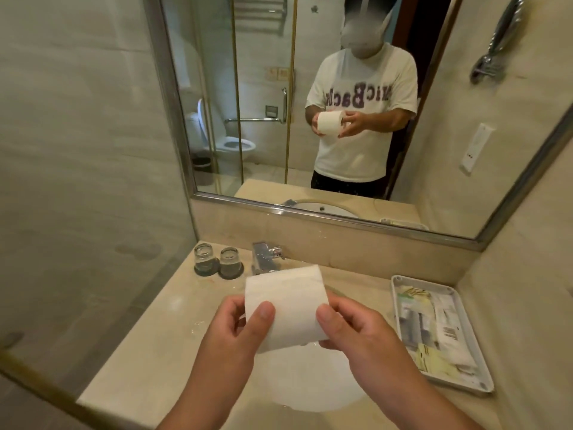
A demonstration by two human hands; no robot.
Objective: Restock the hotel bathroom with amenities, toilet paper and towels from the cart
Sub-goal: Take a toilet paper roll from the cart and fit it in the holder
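A white toilet paper roll is held over the sink basin in front of me. My left hand grips its left side, thumb on the front. My right hand grips its right side, thumb pressed on the paper. A white amenity tray with several sachets and packets lies on the counter to the right.
Two upturned glasses stand on coasters at the back left, beside the chrome faucet. A large mirror spans the wall and reflects a toilet, a glass shower door and a towel rack. A glass partition borders the counter on the left.
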